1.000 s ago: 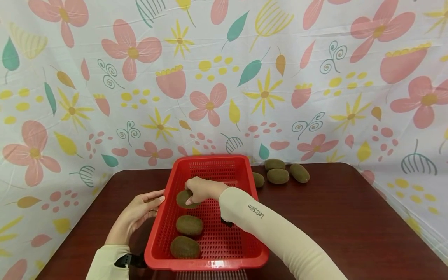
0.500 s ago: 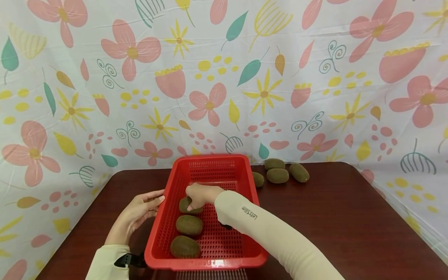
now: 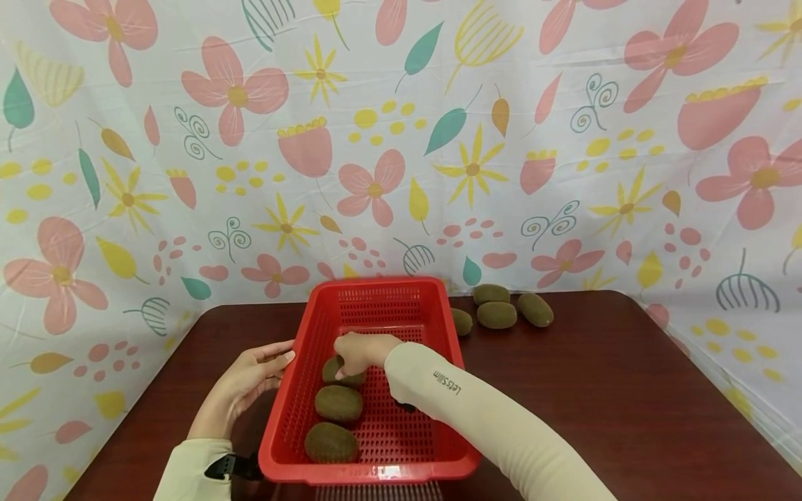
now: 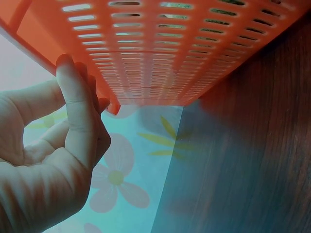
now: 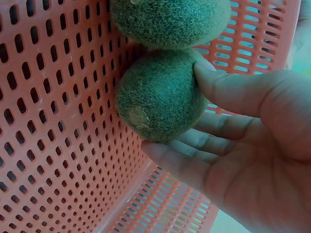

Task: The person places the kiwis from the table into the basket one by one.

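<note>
My right hand pinches a kiwi between thumb and fingers inside the red plastic basket. In the right wrist view it lies low against the slotted basket floor, right up against a neighbouring kiwi. From the head view, two more kiwis line the basket's left side, a middle kiwi and a near kiwi. My left hand is at the basket's left side from outside, its fingertips touching just under the rim and its fingers loosely extended.
Several loose kiwis lie on the dark wooden table beyond the basket's right rim, one partly hidden by it. A floral cloth hangs behind the table. Beneath the basket's near edge a striped grey item shows.
The right hand has brought its kiwi down and slightly nearer, close beside the middle kiwi, then nearly stopped. The left hand and the basket stay in place.
</note>
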Tool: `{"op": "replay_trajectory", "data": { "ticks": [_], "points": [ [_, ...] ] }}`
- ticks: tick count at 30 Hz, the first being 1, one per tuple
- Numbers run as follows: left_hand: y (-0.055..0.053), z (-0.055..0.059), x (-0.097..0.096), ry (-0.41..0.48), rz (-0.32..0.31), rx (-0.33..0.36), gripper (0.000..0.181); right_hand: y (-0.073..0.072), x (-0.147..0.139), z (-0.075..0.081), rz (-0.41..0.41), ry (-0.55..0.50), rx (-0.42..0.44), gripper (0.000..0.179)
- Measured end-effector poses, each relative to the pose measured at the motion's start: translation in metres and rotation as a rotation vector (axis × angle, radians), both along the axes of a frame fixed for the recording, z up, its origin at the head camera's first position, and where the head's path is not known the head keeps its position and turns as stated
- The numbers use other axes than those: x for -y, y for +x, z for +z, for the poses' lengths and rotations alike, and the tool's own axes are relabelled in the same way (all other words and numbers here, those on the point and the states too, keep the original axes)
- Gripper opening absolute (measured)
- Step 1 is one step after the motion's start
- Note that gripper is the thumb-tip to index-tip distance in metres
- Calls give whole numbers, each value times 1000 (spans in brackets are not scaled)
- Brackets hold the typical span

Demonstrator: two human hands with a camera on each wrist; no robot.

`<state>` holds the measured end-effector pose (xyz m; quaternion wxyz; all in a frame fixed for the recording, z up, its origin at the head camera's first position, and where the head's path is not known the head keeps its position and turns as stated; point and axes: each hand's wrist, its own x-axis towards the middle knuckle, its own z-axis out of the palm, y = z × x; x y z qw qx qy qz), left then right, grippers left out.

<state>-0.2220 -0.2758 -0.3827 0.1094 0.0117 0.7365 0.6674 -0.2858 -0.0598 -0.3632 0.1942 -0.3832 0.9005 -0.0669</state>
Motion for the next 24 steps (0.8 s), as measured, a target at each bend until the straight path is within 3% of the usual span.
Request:
{"op": "replay_trajectory", "data": {
  "ticks": [5,14,24],
  "points": [
    [-1,0,0,-3,2,1,56,-1,-2,1,21,-37,-5,17],
    [0,0,-1,-9,8,4,56,-1,-6,10,23,-54,-50,36],
    [1,0,-1,3,-3,1,57,3,-18,27,24,-81,0,33]
  ]
}}
